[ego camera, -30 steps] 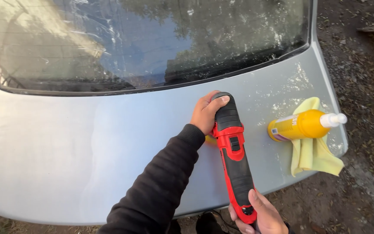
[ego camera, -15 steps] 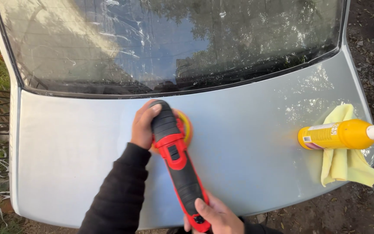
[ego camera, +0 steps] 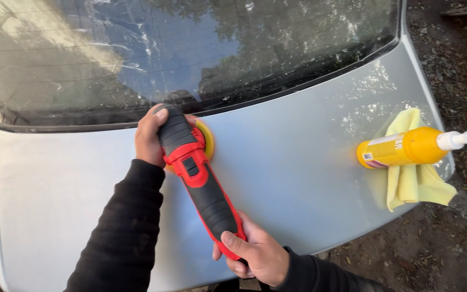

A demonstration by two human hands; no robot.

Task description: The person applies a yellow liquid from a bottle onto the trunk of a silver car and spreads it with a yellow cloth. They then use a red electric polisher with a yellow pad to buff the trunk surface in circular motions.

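Red and black plastic fills both your hands: the polisher (ego camera: 200, 181) lies slantwise across the silver car panel (ego camera: 298, 178), its head up near the window and its tail down toward you. Your left hand (ego camera: 149, 135) is curled over the black head of the tool, fingers wrapped tight round the top and thumb along its upper edge. Your right hand (ego camera: 255, 254) is closed around the lower end of the handle, thumb laid across the red butt, fingers tucked beneath. Under the head, a yellow pad (ego camera: 207, 141) shows on the right side, pressed flat against the panel just below the dark trim of the rear window (ego camera: 190, 48).

Well apart to the right, near the panel's corner, a yellow bottle (ego camera: 406, 147) lies on its side, white cap (ego camera: 457, 139) pointing out past the edge. Its label is a pale band near the base with a small blue and red patch; the print is too small to make out. The bottle rests on a folded yellow cloth (ego camera: 414, 184), which hangs slightly over the rim. Beyond the car, on the right, is bare dirt ground (ego camera: 460, 232) strewn with leaves.
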